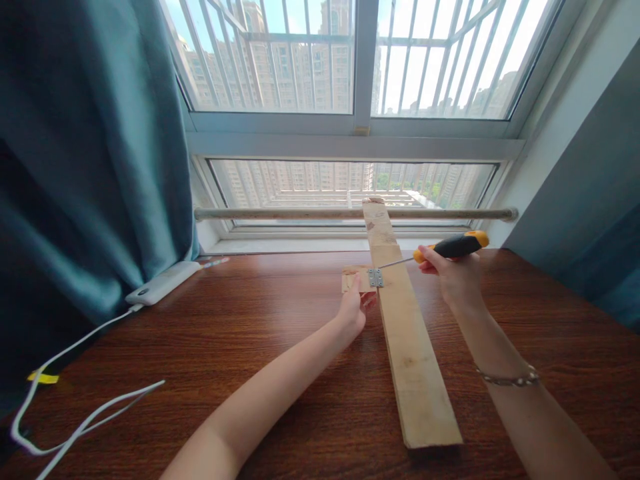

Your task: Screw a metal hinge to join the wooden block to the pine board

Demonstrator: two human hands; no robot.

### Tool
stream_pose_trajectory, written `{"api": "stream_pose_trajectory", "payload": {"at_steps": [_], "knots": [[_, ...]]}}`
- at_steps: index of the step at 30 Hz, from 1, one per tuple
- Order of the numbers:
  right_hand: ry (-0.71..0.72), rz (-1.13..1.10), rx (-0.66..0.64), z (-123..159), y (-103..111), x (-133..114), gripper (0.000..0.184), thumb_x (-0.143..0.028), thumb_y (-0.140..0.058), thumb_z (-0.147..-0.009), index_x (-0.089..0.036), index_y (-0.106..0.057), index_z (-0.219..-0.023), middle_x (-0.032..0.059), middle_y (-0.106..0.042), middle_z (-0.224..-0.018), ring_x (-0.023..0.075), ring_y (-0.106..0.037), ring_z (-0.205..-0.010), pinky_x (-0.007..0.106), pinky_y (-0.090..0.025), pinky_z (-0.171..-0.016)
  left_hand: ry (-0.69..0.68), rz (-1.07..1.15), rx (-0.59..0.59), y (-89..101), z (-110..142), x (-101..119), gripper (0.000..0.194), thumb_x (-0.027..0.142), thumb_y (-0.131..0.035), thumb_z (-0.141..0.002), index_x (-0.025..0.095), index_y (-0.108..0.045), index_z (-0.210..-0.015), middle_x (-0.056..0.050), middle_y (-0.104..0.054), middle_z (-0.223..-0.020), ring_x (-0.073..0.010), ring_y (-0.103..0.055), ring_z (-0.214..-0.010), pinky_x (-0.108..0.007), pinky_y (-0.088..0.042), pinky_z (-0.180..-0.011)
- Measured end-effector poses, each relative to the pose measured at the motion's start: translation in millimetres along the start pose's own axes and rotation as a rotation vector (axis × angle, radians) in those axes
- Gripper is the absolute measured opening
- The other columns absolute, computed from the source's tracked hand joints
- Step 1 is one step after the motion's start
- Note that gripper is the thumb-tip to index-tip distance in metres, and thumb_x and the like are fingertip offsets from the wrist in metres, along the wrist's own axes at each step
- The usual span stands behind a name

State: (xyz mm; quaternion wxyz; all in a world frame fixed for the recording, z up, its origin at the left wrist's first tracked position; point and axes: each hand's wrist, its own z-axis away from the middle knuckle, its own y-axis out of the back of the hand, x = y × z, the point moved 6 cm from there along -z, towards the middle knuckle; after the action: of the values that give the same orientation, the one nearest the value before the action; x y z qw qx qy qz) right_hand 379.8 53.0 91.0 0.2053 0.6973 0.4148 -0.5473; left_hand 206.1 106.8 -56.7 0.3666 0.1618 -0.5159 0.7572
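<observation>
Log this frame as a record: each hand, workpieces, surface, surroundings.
left hand: holding small wooden block
right hand: gripping yellow-and-black screwdriver, tip at top edge of metal hinge
hinge position: across the joint between block and long wooden plank
surface: dark wood-grain tabletop
surroundings: barred window ahead, blue curtain at left

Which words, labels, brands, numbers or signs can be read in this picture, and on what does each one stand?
None can be read.
Screwdriver: no legible marking.
Hinge: too small to tell.
Long board: stains, no legible text.
White strip: one dark spot, too small to tell.
</observation>
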Motion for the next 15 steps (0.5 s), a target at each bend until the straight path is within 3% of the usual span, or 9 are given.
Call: {"api": "stream_pose_trajectory", "payload": {"at_steps": [9, 15], "knots": [[0.013, -0.017, -0.069, 8, -14, 14, 0.03, -0.031, -0.078, -0.052, -0.01, -0.064, -0.067, 0.0043, -0.064, -0.055, 0.0177, -0.061, -0.045, 0.027, -0.055, -0.043, 0.006, -0.011, 0.004, -1.6, 4, 1, 0.022, 0.036, -0.055, -0.081, 0.015, -0.059, -0.087, -0.002, -0.062, -0.07, -0.01, -0.055, -0.051, -0.021, -0.042, -0.05], [0.087, 0.128, -0.051, 10, -13, 9, 0.027, -0.035, -0.075, -0.057, -0.012, -0.065, -0.067, 0.0027, -0.062, -0.05, 0.0173, -0.06, -0.044, 0.026, -0.052, -0.042, -0.003, -0.008, -0.002, -3.0, 6, 2, 0.021, 0.035, -0.054, -0.083, 0.015, -0.059, -0.087, -0.003, -0.063, -0.071, -0.0099, -0.055, -0.052, -0.021, -0.042, -0.051]]}}
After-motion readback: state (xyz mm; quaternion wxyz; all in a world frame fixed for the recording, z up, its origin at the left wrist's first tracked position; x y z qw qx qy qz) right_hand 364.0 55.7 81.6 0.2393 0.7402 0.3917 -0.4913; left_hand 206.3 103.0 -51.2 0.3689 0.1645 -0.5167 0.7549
